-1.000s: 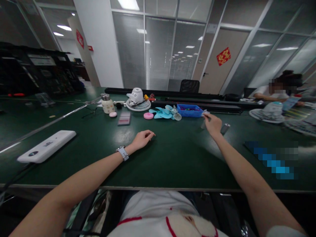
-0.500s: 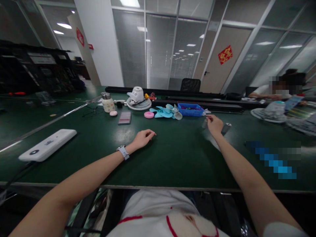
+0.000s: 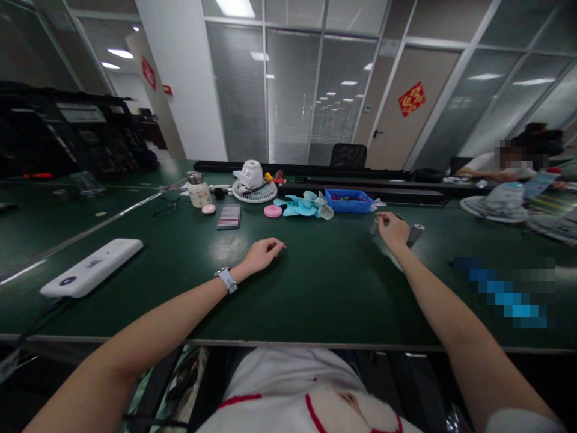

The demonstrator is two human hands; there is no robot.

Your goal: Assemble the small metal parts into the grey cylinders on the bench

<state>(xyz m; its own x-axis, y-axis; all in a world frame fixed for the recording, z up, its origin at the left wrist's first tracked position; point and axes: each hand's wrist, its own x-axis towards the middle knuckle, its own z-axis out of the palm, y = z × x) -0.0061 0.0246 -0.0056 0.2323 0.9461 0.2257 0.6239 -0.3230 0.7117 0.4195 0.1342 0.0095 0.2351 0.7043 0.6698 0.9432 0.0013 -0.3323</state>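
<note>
Left hand (image 3: 262,254) rests on the table (image 3: 315,300) — loose, seemingly empty, perhaps for support — while right hand (image 3: 393,231), hold unclear, hovers beside a cylinder (image 3: 416,233).

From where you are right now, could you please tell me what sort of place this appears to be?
It looks like a workroom in an office, though I can't be certain: a long green worktable bears a white fan part and light-blue blades, with a glass partition behind.

The table (image 3: 315,288) is green, the tray (image 3: 349,207) blue, the cylinders (image 3: 417,233) grey, the bottle (image 3: 199,193) spotted cream.
</note>
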